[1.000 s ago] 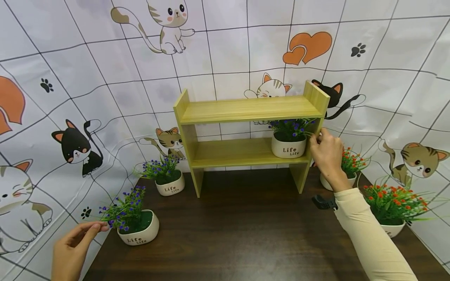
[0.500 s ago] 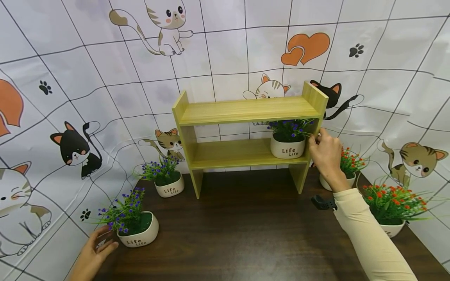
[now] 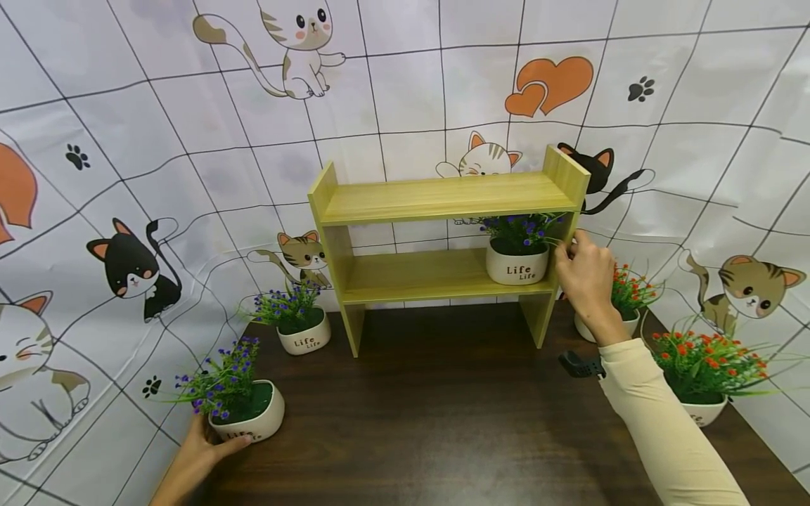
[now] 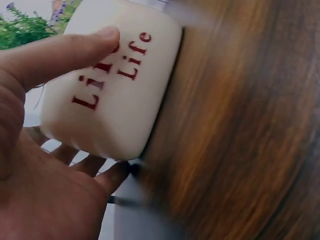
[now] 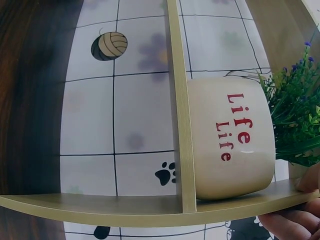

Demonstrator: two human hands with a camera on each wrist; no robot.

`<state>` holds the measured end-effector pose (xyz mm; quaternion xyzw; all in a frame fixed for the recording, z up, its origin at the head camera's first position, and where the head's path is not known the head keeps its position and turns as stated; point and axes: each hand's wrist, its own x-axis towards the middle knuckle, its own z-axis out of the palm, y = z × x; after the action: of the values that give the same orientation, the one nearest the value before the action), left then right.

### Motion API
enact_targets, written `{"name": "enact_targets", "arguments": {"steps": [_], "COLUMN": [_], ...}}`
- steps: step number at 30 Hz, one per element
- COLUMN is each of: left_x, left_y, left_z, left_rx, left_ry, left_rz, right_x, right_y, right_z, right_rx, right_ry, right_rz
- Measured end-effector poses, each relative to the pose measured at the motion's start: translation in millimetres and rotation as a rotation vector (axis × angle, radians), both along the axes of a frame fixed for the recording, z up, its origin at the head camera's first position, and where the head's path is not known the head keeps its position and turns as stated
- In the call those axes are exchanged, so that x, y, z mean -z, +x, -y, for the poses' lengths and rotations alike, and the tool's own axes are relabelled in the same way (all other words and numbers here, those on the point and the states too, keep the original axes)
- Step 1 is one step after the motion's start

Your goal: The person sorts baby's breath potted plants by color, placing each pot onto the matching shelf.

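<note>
So the left hand (image 3: 201,450) is down at about 8 o'clock in the head view, wrapped around the near purple-flower pot (image 3: 248,420) at the table's front left corner. The left wrist view shows it clearly: thumb (image 4: 65,50) lying across the red "Life" lettering, the other fingers curled under the white pot (image 4: 112,85), so it's properly holding it. The pot sits on the dark wooden table (image 3: 443,422).

The right hand (image 3: 585,274) is up around 2 o'clock, at the right side panel of the little wooden shelf (image 3: 443,200), fingers loosely bent against the panel's edge and just beside the leaves. I can't tell if it's actually pinching anything. Right next to it, at its 9 o'clock, the shelved purple-flower pot (image 3: 517,263) stands upright on the lower board, tucked into the right end. From the right wrist camera that pot (image 5: 232,145) fills most of the frame.

Further out: another purple-flower pot (image 3: 305,336) at the shelf's left leg, and two red-flower pots on the right side of the table, one (image 3: 623,320) behind the right wrist and one (image 3: 705,404) nearer, at 4 o'clock. The cat-print cloth (image 3: 158,140) covers the whole background.
</note>
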<state>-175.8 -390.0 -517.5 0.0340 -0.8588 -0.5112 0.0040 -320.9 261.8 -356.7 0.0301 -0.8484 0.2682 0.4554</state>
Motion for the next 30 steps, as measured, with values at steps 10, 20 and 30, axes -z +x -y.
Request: {"name": "enact_targets", "arguments": {"steps": [10, 20, 30], "left_x": [1.7, 4.9, -7.3], "left_y": [-4.1, -13.0, -16.5], "left_z": [-5.1, -2.6, -12.0], "left_rx": [-0.101, -0.14, -0.158], "left_ry": [-0.02, -0.035, -0.134], "left_rz": [0.101, 0.208, 0.249], "right_x": [1.0, 1.9, -0.1], "right_y": [-0.6, -0.4, 0.0], "right_z": [-0.7, -1.3, -1.0], "right_rx": [-0.001, -0.005, -0.011], "right_ry": [-0.003, 0.0, 0.005], "right_rz": [0.004, 0.001, 0.001]}}
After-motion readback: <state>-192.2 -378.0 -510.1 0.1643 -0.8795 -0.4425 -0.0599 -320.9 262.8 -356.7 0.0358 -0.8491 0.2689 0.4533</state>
